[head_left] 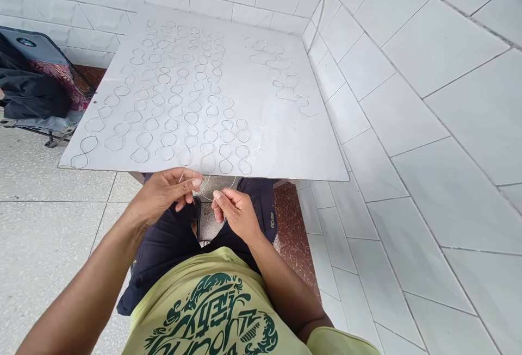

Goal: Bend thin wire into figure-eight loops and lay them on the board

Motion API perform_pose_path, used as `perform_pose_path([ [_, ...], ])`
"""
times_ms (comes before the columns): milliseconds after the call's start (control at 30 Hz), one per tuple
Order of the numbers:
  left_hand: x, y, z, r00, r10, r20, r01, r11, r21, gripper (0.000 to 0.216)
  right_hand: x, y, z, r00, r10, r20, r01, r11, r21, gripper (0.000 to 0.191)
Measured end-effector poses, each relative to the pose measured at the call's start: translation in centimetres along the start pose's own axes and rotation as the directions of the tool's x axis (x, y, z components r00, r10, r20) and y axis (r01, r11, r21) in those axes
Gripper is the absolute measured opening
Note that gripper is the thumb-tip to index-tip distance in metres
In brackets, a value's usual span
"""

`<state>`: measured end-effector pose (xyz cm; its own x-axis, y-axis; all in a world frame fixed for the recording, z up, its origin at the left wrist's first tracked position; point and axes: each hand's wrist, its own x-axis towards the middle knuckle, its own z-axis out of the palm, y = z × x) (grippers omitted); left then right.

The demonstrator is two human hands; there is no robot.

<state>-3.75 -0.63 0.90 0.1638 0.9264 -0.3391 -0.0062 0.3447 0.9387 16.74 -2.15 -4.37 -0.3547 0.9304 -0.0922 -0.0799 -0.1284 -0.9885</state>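
Note:
My left hand (pixel 169 192) and my right hand (pixel 234 211) are close together over my lap, just below the near edge of a white board (pixel 253 126). Both pinch a thin clear line (pixel 210 186) that curves in a loop between them. Rows of several figure-eight loops (pixel 179 105) of the same thin line lie flat on the board's left and middle part. A smaller, looser group of loops (pixel 285 78) lies toward the board's right side. A thin line (pixel 320 12) also runs up from the board's far right corner along the wall.
A white tiled wall (pixel 428 126) runs along the right and behind the board. A folding chair with dark cloth (pixel 32 88) stands at the far left on the speckled floor (pixel 49 203). My dark trousers and yellow-green shirt fill the bottom.

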Motion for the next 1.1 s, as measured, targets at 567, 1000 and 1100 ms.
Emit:
perform_pose_path([
  [567, 0.0, -4.3, 1.3, 0.969, 0.245, 0.038, -0.221, 0.922, -0.318, 0.016, 0.1, 0.2, 1.5, 0.984, 0.166, -0.068, -0.163, 0.986, 0.041, 0.044],
  [1000, 0.6, -6.0, 1.1, 0.992, 0.118, 0.047, -0.082, 0.877, -0.473, 0.020, 0.4, 1.7, 2.9, 0.967, 0.226, -0.118, -0.190, 0.948, 0.253, 0.047],
  [1100, 0.5, -6.5, 0.9, 0.991, 0.128, 0.048, -0.088, 0.867, -0.490, 0.019, 0.4, 1.8, 2.9, 0.971, 0.226, -0.079, -0.198, 0.943, 0.267, 0.048],
])
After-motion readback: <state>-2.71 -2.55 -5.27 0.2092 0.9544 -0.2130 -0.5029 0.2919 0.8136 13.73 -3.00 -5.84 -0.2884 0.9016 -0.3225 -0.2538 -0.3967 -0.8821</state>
